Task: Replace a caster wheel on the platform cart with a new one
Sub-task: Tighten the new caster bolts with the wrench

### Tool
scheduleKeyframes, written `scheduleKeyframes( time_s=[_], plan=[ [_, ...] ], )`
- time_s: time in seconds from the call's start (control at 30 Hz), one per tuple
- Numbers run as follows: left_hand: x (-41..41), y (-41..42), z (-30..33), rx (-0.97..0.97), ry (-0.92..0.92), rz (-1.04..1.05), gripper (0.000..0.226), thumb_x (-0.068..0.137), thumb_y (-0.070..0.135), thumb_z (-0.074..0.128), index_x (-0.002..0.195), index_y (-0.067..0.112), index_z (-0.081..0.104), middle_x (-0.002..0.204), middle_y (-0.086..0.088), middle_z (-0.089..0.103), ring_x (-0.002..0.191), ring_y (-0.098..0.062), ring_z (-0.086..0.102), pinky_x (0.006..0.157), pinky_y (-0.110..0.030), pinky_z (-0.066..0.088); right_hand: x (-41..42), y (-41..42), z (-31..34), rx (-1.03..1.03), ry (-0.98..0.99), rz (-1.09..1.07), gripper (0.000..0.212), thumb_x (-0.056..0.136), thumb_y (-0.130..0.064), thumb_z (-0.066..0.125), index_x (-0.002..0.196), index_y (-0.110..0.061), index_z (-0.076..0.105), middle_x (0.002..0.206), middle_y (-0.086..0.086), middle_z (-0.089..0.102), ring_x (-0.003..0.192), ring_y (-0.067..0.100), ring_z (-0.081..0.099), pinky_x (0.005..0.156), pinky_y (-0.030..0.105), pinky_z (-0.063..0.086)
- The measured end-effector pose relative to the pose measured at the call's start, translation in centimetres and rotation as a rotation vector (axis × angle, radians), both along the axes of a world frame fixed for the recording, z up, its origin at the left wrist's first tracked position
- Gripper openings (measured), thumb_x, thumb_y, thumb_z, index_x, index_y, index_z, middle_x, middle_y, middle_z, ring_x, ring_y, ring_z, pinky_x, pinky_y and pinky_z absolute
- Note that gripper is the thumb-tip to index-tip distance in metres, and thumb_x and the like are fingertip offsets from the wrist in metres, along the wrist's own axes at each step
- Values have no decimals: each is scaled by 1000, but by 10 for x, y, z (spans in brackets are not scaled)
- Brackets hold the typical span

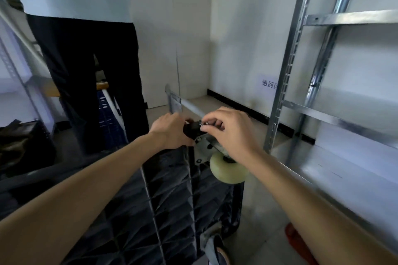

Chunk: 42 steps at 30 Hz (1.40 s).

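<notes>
The platform cart [163, 204] stands tipped up, its black ribbed underside facing me. A pale cream caster wheel [228, 170] on a grey metal mounting plate [202, 150] sits at the cart's upper right corner. My left hand [170, 131] grips the black corner of the cart beside the plate. My right hand [232, 133] is over the caster bracket, its thumb and fingertips pinching a small silver nut or bolt [202, 123] at the plate's top corner. The cart's metal handle [185, 103] juts out behind the hands.
Another person in dark trousers [90, 75] stands close at the left. A galvanised steel shelving rack [323, 97] fills the right side. A blue crate [109, 118] sits behind the cart, dark bags [23, 142] at left, a red object [297, 241] on the floor.
</notes>
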<state>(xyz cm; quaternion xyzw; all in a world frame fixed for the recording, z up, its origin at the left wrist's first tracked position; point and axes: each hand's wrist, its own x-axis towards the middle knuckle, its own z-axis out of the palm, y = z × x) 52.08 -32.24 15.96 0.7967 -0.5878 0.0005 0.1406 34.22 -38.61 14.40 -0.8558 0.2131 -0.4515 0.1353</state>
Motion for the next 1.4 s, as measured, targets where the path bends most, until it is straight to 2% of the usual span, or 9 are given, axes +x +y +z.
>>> scheduleKeyframes(
  time_s=[0.1,0.23,0.33,0.47,0.6,0.7,0.83,1.03,1.4],
  plan=[
    [3,0,-2,-14,-7,-16,54,70,47,83,119,35,65,111,3,69,106,-24,64,76,-30,46,21,27,-14,51,-105,-113,14,80,-21,84,93,-19,78,86,-11,69,72,0,59,69,18,51],
    [7,-2,-5,-14,-2,-90,58,66,49,83,120,38,65,109,6,70,104,-23,65,79,-32,50,36,64,-44,244,-406,-269,16,86,-20,79,101,-19,77,94,-8,72,87,5,66,81,22,53],
    [14,2,2,47,60,-176,71,66,42,87,132,35,60,115,8,69,106,-19,65,86,-33,51,49,89,-69,356,-578,-304,10,89,-16,75,99,-18,75,92,-9,71,87,2,65,78,14,50],
    [21,14,15,135,173,-255,84,71,18,88,145,21,49,133,4,60,119,-17,56,103,-34,44,71,100,-81,492,-706,-404,12,91,-15,71,102,-18,76,89,-14,68,87,-7,61,72,3,42],
    [23,14,13,138,206,-289,82,74,7,83,146,23,48,123,11,59,109,-9,56,82,-18,42,88,97,-87,498,-875,-525,19,90,-13,74,107,-17,77,92,-14,70,86,-13,61,74,0,42],
    [27,12,9,116,207,-277,80,72,7,83,144,26,51,119,9,63,109,-13,60,88,-24,47,103,95,-86,541,-987,-559,21,89,-13,75,109,-18,77,96,-8,74,87,-2,66,76,6,49],
    [27,10,6,96,205,-277,79,72,6,82,142,28,53,123,6,64,112,-16,59,98,-37,50,116,83,-86,492,-988,-624,21,89,-6,73,110,-12,77,103,-3,74,96,-1,61,81,-2,40],
    [31,7,2,79,221,-277,76,71,8,82,137,35,55,119,11,66,109,-13,61,95,-35,51,123,74,-92,462,-985,-620,26,91,-1,69,114,-11,76,104,-12,65,101,-14,55,88,2,42],
    [37,2,-1,61,231,-266,74,70,13,83,134,39,57,113,15,70,107,-10,64,99,-39,51,126,69,-92,445,-966,-677,19,93,-4,68,110,-8,76,107,0,72,101,-3,56,84,0,41]
  ],
)
